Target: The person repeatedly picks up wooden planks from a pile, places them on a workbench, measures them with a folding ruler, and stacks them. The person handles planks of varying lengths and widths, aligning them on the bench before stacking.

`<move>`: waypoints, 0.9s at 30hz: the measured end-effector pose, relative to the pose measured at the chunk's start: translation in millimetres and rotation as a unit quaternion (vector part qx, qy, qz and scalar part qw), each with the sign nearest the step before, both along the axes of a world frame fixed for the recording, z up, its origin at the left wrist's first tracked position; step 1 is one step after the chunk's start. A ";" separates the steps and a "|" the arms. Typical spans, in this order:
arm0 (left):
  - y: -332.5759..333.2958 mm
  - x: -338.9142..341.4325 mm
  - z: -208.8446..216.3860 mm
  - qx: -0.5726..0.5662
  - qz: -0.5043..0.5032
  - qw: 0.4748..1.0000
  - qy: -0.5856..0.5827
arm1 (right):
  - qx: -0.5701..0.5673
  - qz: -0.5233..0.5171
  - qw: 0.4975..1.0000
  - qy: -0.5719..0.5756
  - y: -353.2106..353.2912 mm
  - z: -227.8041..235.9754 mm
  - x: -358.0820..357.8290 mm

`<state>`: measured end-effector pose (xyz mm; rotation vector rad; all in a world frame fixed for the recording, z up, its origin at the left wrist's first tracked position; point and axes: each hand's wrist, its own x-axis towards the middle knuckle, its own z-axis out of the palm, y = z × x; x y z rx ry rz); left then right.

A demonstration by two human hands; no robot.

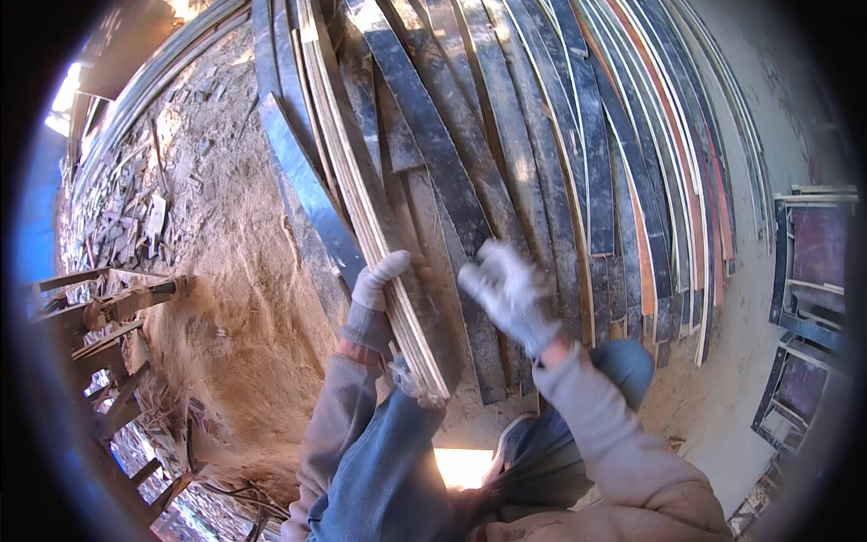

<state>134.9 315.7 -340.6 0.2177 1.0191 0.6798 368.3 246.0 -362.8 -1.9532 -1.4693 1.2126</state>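
In the head view my left hand (383, 280), in a pale knit glove, is closed round a stack of long wooden strips (348, 172) with light layered edges. The stack's near end rests by my left knee and its far end runs to the top of the view. My right hand (513, 294), gloved too, hovers right of the stack over dark-faced strips (436, 181). Its fingers are apart, slightly blurred, and nothing shows in them.
Many more long strips (623, 135), some with reddish edges, lie side by side to the right. Broken wood scraps (135, 221) cover the ground at far left. A wooden frame (117, 303) stands at left, and dark metal-edged frames (813, 253) at right.
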 end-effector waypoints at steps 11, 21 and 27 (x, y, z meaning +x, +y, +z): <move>2.4 -10.5 -87.1 0.172 0.028 0.978 0.118 | -0.061 -0.012 0.990 -0.128 38.3 -46.4 1.5; -3.2 11.5 -63.9 0.094 -0.013 0.992 0.088 | -0.013 -0.126 0.919 0.374 -20.0 -1.4 27.3; -0.5 25.5 -23.6 0.097 -0.010 0.988 0.118 | 0.108 -0.090 0.970 0.199 -24.3 -7.2 18.6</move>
